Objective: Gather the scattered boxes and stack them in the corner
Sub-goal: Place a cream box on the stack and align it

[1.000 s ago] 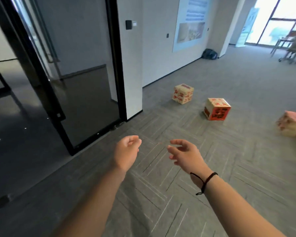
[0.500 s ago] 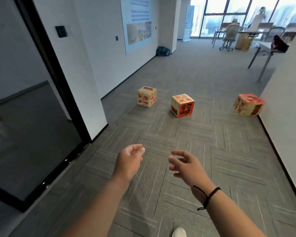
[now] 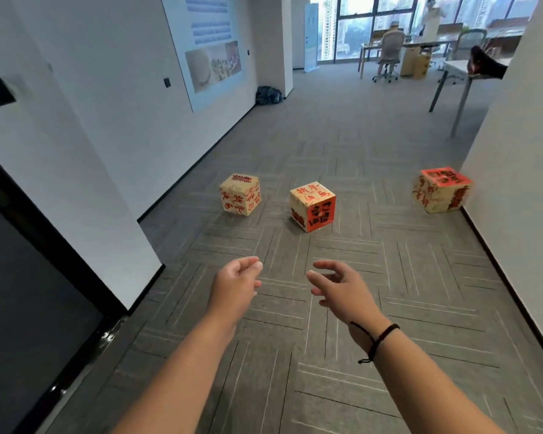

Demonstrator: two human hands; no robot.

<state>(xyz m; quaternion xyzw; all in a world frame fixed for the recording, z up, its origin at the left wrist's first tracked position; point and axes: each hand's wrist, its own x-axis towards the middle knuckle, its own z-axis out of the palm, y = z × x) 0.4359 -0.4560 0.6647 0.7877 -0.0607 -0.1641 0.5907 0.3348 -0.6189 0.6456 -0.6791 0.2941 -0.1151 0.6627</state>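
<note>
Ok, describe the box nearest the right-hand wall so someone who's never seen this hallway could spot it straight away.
Follow the white right-hand wall down to the grey carpet. The box sits at its base, apart from the other two boxes out in mid-floor. Its top face is solid red, and it is the only one beside a wall.

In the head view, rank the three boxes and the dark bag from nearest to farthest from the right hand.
From the right hand:
1. Middle box, on the floor straight ahead.
2. Left box, ahead and left, near the left wall.
3. Right box, against the right wall.
4. Dark bag, far down the left wall.
</note>
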